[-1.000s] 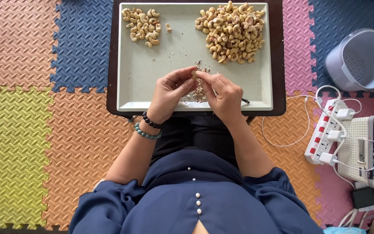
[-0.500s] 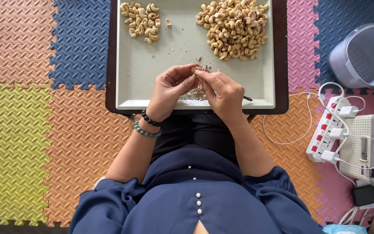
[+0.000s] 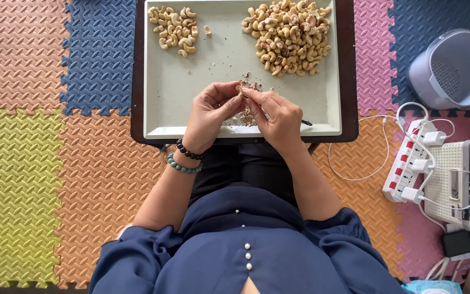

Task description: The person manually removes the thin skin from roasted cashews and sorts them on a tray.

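**Cashew Held Between Both Hands Over Tray**

Left hand [image 3: 209, 115] and right hand [image 3: 278, 117] meet fingertip to fingertip, both pinching one small tan cashew nut [image 3: 241, 90] above the pale rectangular plastic tray [image 3: 169, 109]. Its long axis cannot be told. Flaky brown skin scraps [image 3: 250, 113] lie directly below. Far right: a white power strip with red switches [image 3: 409, 171].

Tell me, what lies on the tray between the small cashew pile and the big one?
In the head view, one stray nut piece beside the small pile, then bare tray with crumbs up to the big pile.
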